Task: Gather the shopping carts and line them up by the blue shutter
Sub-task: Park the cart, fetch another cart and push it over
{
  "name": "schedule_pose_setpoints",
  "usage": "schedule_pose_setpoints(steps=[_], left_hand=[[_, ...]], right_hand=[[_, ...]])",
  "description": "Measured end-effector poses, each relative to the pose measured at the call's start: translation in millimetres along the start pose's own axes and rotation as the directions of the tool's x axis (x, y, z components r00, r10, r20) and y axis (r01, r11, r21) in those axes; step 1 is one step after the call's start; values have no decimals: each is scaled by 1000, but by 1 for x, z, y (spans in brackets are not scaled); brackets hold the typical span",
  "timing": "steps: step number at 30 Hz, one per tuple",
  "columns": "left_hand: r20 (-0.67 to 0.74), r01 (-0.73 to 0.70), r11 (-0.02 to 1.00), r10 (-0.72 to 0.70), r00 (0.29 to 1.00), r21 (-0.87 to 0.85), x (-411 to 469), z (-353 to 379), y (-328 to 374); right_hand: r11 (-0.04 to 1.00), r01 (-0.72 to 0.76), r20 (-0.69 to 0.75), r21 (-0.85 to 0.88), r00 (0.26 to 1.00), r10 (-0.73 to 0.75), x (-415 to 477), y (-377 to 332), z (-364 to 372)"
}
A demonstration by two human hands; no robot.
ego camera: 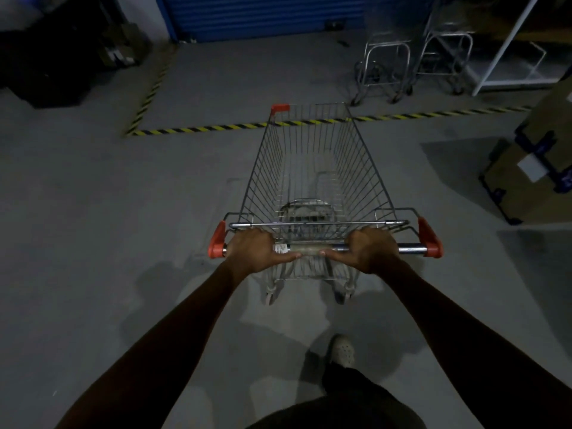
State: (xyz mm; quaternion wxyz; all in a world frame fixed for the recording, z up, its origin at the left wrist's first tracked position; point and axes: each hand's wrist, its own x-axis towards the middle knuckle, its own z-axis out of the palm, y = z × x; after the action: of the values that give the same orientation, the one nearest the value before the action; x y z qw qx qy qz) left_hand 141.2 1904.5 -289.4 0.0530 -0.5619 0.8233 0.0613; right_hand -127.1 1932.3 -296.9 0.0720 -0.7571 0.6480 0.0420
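Handle [309,247] clasped by left grip [253,247] and right grip [370,247], fingers curled round it. Shopping cart [309,168] faced toward blue shutter [263,17], well short of it; parked carts [383,66] seen nearer the shutter.

The cart [368,156] stands mid-floor [123,212]. The left hand [257,249] and right hand [371,247] hold its handle [309,247], side by side. A tape line [216,128] lies under its front. Beyond are the shutter [263,17] and, further right, more carts [383,63]. Boxes [526,181] stand to the right.
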Motion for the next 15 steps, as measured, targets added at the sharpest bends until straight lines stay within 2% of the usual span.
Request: schedule_pose_setpoints(steps=[6,15], left_hand=[[-7,45,997,-45,999,62,105,-19,10],[-20,37,993,-35,999,116,261,-45,-5]], right_hand=[[997,25,100,-70,995,-17,90,60,-29],[997,13,101,-72,995,-5,232,123,-59]])
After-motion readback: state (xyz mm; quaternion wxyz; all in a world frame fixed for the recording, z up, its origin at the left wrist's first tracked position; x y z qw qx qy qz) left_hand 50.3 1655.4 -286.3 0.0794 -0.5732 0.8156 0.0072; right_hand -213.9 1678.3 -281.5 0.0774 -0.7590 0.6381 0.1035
